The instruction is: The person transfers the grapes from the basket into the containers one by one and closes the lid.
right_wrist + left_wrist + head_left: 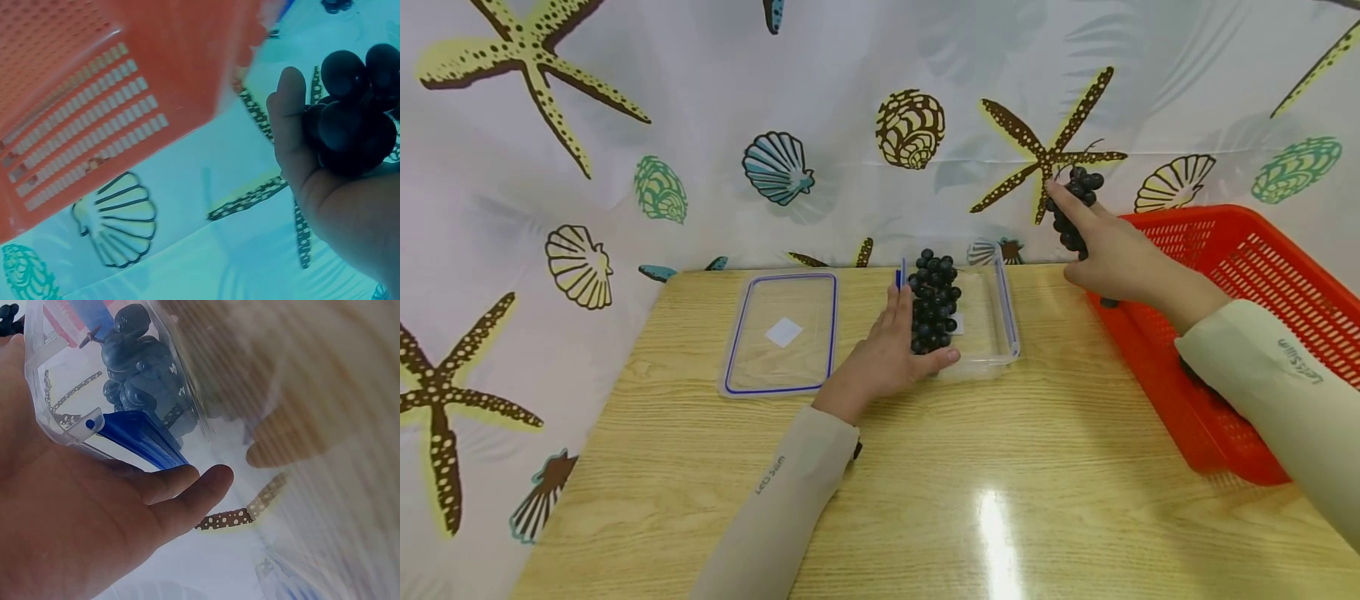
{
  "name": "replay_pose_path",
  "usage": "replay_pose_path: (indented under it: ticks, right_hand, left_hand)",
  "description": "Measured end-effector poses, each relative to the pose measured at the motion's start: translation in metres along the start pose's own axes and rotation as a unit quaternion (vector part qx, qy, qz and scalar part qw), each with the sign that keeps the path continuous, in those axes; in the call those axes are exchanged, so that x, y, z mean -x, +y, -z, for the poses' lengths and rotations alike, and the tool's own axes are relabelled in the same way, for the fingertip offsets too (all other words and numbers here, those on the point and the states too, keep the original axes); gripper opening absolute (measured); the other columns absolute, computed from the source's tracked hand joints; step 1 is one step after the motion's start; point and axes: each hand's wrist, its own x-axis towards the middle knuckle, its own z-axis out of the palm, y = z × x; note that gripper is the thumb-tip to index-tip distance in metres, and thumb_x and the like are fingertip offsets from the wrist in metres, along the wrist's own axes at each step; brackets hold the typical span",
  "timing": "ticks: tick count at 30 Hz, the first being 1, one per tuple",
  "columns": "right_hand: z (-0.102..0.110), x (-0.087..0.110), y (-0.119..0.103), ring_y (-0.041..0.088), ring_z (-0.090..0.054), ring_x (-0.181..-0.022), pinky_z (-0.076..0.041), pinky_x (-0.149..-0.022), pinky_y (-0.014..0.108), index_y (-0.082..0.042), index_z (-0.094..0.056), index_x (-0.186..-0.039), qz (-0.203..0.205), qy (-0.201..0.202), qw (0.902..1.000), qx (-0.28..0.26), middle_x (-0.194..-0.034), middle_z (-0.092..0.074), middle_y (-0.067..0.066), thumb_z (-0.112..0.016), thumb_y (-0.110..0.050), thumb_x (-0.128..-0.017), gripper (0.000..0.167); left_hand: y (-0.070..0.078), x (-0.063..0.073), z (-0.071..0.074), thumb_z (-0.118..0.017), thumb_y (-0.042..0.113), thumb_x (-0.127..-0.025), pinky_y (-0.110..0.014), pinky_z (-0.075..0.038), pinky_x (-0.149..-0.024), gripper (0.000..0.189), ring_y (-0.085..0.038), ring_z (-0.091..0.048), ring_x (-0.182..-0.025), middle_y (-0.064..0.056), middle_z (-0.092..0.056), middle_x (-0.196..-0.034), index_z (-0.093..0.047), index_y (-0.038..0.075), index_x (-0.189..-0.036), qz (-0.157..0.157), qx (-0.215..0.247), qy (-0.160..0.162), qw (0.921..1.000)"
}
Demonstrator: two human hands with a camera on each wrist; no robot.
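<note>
My left hand (pixel 887 350) rests along the near left corner of a clear plastic container (pixel 1009 312), its fingers fairly straight beside the left wall and the thumb spread across the front. A bunch of dark grapes (pixel 934 304) lies in the container's left half. In the left wrist view, fingertips meet the container's blue side latch (pixel 140 437), and the grapes (pixel 128 369) show through the wall. Raised between container and basket, my right hand (pixel 1116 254) grips a second bunch of dark grapes (pixel 1078 190), its stem sticking up. Round grapes (pixel 353 128) fill that palm in the right wrist view.
A red slotted basket (pixel 1165 408) stands at the right, with dark fruit inside partly hidden by my right sleeve. Left of the container, a clear lid with a blue seal (pixel 782 358) lies flat on the wooden table (pixel 925 500). Behind hangs a shell-and-starfish cloth (pixel 835 92).
</note>
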Motion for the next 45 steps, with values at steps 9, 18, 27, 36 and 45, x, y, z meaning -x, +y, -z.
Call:
replay_pose_path:
  ticks: [9,18,27,36,45]
  right_hand:
    - [-0.009,-0.011,-0.024,0.026,-0.048,-0.051,-0.045,-0.052,0.038,-0.042,0.006,-0.162,0.015,-0.009,0.9997,-0.016,-0.162,-0.006,0.033,-0.056,-0.003,-0.089,0.104]
    - [-0.018,-0.017,-0.039,0.019,-0.037,-0.047,-0.041,-0.049,0.036,-0.043,0.009,-0.16,0.017,-0.018,0.9995,-0.02,-0.162,0.002,0.033,-0.057,-0.004,-0.09,0.104]
    - [-0.028,-0.028,-0.053,0.028,-0.059,-0.058,-0.044,-0.053,0.037,-0.042,0.012,-0.16,0.019,-0.016,0.9997,-0.005,-0.16,-0.006,0.038,-0.061,-0.01,-0.093,0.104]
    - [-0.049,-0.038,-0.058,0.04,-0.067,-0.086,-0.049,-0.064,0.045,-0.037,0.012,-0.162,0.015,-0.025,0.9992,-0.026,-0.16,-0.004,0.038,-0.06,-0.014,-0.094,0.102]
    - [-0.078,-0.045,-0.06,0.05,-0.063,-0.108,-0.05,-0.079,0.052,-0.031,0.011,-0.163,-0.01,-0.035,0.9988,-0.033,-0.158,-0.004,0.041,-0.062,-0.018,-0.095,0.101]
  left_hand:
    - [-0.001,0.0,0.0,-0.057,0.073,-0.09,-0.06,-0.022,-0.115,0.117,-0.031,0.003,-0.153,-0.003,0.024,-0.165,0.019,0.018,-0.16,0.005,0.009,-0.001,0.9999]
    - [0.0,0.001,-0.001,-0.057,0.074,-0.089,-0.059,-0.022,-0.115,0.117,-0.031,0.002,-0.153,-0.005,0.023,-0.165,0.019,0.017,-0.16,0.004,0.004,0.003,1.0]
    - [-0.001,-0.001,-0.001,-0.057,0.072,-0.09,-0.06,-0.022,-0.115,0.117,-0.031,0.002,-0.153,-0.005,0.023,-0.165,0.019,0.018,-0.16,0.007,0.0,0.002,1.0]
    - [-0.001,-0.002,-0.001,-0.058,0.07,-0.091,-0.06,-0.023,-0.114,0.116,-0.035,-0.001,-0.153,-0.007,0.022,-0.165,0.017,0.015,-0.16,0.0,-0.003,0.003,1.0]
    - [-0.002,-0.002,-0.001,-0.057,0.072,-0.09,-0.061,-0.024,-0.114,0.117,-0.034,0.0,-0.153,-0.009,0.02,-0.166,0.016,0.014,-0.161,0.002,-0.008,0.004,1.0]
